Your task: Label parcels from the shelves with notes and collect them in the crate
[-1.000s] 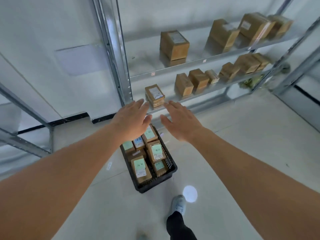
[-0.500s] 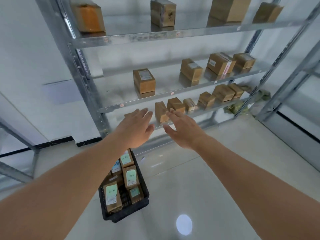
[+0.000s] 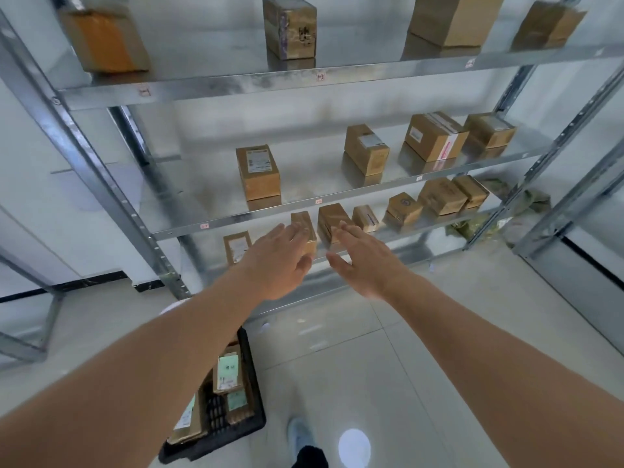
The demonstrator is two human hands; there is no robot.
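Both arms stretch toward a metal shelf rack [image 3: 111, 197]. My left hand [image 3: 278, 261] and my right hand [image 3: 363, 261] are open, fingers spread, empty, reaching at two small brown parcels [image 3: 304, 228] [image 3: 329, 221] on the lowest visible shelf. My fingertips overlap them; contact cannot be told. Another parcel with a white label [image 3: 236, 246] stands left of my left hand. A black crate [image 3: 251, 423] sits on the floor below my left forearm, holding several parcels with green notes [image 3: 228, 368].
Cardboard parcels stand on the middle shelf [image 3: 258, 172] and the top shelf [image 3: 290, 27]. More small parcels [image 3: 442, 197] line the low shelf to the right. A second rack upright [image 3: 570, 197] stands right. My shoe [image 3: 300, 435] is on the tiled floor.
The view has tilted up, so higher shelves show and the crate has dropped toward the lower edge. Both hands have moved forward to the parcels on the low shelf.
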